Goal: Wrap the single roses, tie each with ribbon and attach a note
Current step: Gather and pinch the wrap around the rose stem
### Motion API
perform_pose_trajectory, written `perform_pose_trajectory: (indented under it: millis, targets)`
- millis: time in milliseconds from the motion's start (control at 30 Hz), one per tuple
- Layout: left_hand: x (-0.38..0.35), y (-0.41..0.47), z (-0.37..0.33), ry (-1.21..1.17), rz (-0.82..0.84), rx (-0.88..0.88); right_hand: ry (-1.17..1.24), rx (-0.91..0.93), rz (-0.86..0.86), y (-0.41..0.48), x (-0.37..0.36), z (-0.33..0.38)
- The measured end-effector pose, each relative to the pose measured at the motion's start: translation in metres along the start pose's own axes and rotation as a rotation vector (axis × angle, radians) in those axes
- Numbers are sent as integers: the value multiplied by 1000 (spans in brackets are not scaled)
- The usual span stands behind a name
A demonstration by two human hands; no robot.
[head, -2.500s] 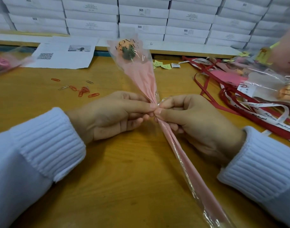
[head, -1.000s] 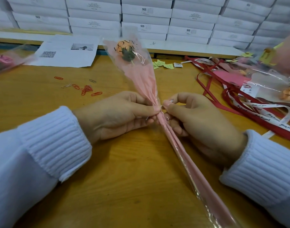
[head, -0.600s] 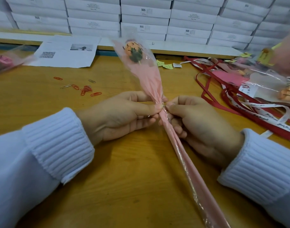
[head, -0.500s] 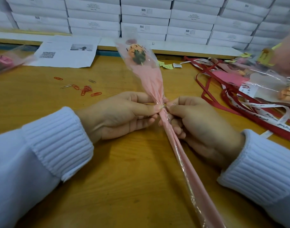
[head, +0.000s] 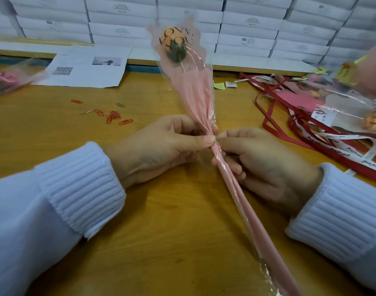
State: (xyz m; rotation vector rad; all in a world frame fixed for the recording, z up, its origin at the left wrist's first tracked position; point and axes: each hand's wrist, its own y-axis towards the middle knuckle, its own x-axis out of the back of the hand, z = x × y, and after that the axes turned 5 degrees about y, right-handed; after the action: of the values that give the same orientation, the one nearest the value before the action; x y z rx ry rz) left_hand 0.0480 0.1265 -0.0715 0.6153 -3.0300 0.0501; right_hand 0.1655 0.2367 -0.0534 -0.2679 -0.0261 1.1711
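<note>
We hold a single wrapped rose (head: 191, 92) over the wooden table (head: 161, 231). It is tilted, with its orange bloom (head: 174, 42) up and away from us and its long pink tail running down toward the lower right edge of the view. The clear sleeve over the pink paper bears the printed words "LOVE YOU" across the bloom. Our left hand (head: 161, 148) pinches the wrap between thumb and forefinger at the narrow neck where the paper gathers. Our right hand (head: 266, 165) meets it from the other side, thumb tip at the same neck and the other fingers curled round the wrapped stem just below. Both hands rest low, close to the table; we cannot tell whether anything small sits between the fingertips. White ribbed cuffs (head: 82, 189) cover both wrists. To the left, red and silver paper clips (head: 112, 116) lie scattered, and beyond them is a printed sheet (head: 89, 69) with a QR code. At the right, red and white ribbons (head: 332, 146) lie in a tangle, with more wrapped roses (head: 353, 107) on top of them. Small yellow-green notes (head: 219, 85) lie near the far edge of the table. Another wrapped flower (head: 7, 80) sits blurred at the far left. Stacks of white boxes (head: 246, 24) line the back.
</note>
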Motion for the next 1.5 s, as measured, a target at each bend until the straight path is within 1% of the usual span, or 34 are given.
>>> perform_pose_trajectory:
  millis: [100,300,500,700,867,1033,1167,1300,1500]
  targets:
    - [-2,-1,0,25,-32,-33,-1,-29,10,0,1,2]
    - [1,3,2,6,24,-34,54,-25,1,1,1,0]
    - [4,4,4,-68,52,-54,106,32,-70,3,1,-2]
    - [7,4,4,-10,114,-54,91,14,-80,2,1,-4]
    - [7,3,2,19,130,-44,93,42,-33,2,0,-3]
    - [7,2,2,36,151,-40,36,67,81,0,3,-4]
    - [9,3,4,-48,127,-21,41,80,135,-1,5,-3]
    - [9,4,5,-70,129,-11,83,93,136,-1,4,-4]
    - [7,5,6,-139,5,43,152,107,137,0,3,-6]
